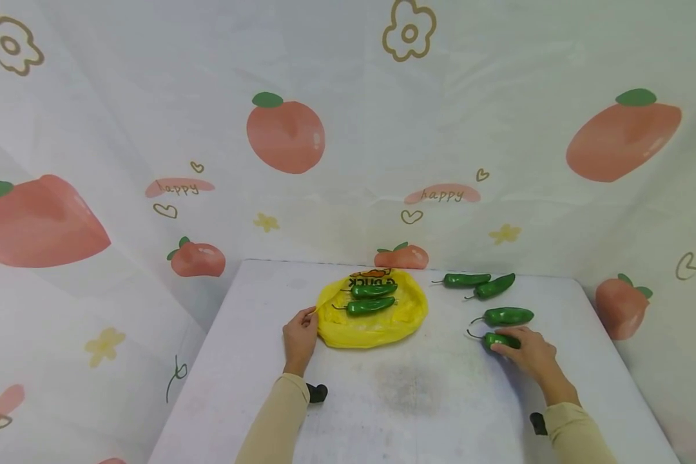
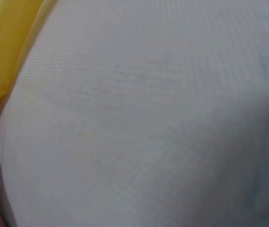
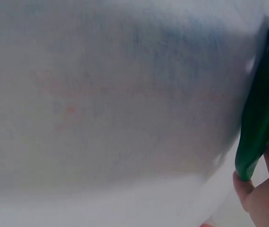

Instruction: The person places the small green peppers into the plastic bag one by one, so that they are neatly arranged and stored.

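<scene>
My left hand [image 1: 300, 335] pinches the left edge of a yellow plastic bag [image 1: 359, 335] that lies spread on the table, its rim bunched into a ring. Two green chili peppers rest on the bag: an upper one [image 1: 374, 290] and a lower one [image 1: 371, 307]. At the right, my right hand [image 1: 530, 353] grips another green chili pepper [image 1: 492, 339] between thumb and fingers, its thin stem pointing left. The right wrist view has this pepper [image 3: 262, 104] at its right edge, with fingers around it. Only a sliver of the bag [image 2: 6, 52] shows in the left wrist view.
Just behind my right hand lies one more chili pepper [image 1: 508, 316]. Farther back are two others, a left one [image 1: 466, 280] and a right one [image 1: 495, 287]. The white table [image 1: 417, 419] meets a fruit-patterned cloth [image 1: 348, 212] at the back and sides.
</scene>
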A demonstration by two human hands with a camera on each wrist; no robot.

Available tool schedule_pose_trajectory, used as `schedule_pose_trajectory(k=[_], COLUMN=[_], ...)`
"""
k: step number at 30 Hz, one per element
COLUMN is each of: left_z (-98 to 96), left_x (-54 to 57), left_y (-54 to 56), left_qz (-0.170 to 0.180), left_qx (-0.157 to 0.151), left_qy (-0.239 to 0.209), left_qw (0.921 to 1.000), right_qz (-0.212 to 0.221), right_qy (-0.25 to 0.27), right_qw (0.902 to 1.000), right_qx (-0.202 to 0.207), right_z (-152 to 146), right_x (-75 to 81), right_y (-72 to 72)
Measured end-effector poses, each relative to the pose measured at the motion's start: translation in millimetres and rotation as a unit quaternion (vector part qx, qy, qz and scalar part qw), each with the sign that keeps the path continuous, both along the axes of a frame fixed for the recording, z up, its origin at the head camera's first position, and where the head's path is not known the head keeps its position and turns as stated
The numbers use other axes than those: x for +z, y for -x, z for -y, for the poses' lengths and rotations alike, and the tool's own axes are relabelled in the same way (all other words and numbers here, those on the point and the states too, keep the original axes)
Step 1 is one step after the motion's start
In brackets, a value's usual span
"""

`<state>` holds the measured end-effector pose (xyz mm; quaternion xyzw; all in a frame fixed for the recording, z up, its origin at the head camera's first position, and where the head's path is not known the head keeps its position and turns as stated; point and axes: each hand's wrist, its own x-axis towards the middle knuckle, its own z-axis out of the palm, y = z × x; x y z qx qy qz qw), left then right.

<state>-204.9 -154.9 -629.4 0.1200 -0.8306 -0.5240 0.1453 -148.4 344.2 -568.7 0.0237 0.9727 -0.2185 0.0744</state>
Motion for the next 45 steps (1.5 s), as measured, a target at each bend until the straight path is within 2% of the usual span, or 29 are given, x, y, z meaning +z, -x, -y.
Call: schedule_pose_trajectory(k=[5, 14, 21, 30, 36, 45], left_z=[1.0, 2.0, -0.6, 2.5, 1.2, 1.8], left_x=[-2.2, -1.9, 1.4, -0.1, -2.6, 1.6], left_y=[0.5, 0.7, -0.6, 0.5, 0.9, -1.3], left_qz=[-0.002, 0.007, 0.010, 0.000, 0.000, 0.000], left_qx=[-0.002, -0.002, 0.003, -0.006, -0.006, -0.010], left_qy=[-0.005, -0.007, -0.004, -0.003, -0.008, -0.012], left_qw=[1.0000, 1.0000, 0.9999, 1.0000, 0.9999, 0.9999], right_qz=[0.005, -0.041, -0.056, -0.073, -0.083, -0.111], right_qy=[0.012, 0.018, 0.027, 0.050, 0.071, 0.088], right_qw=[0.9999, 0.9989, 0.9980, 0.9960, 0.9940, 0.9899], right_qx=[-0.011, 0.011, 0.008, 0.006, -0.005, -0.008], right_z=[5.3, 20.8, 28.0, 45.6, 51.6, 63.0], right_x=[-4.5, -10.8, -16.2, -13.5, -5.8, -0.1], right_y=[-1.7, -4.7, -4.5, -0.2, 6.1, 15.0])
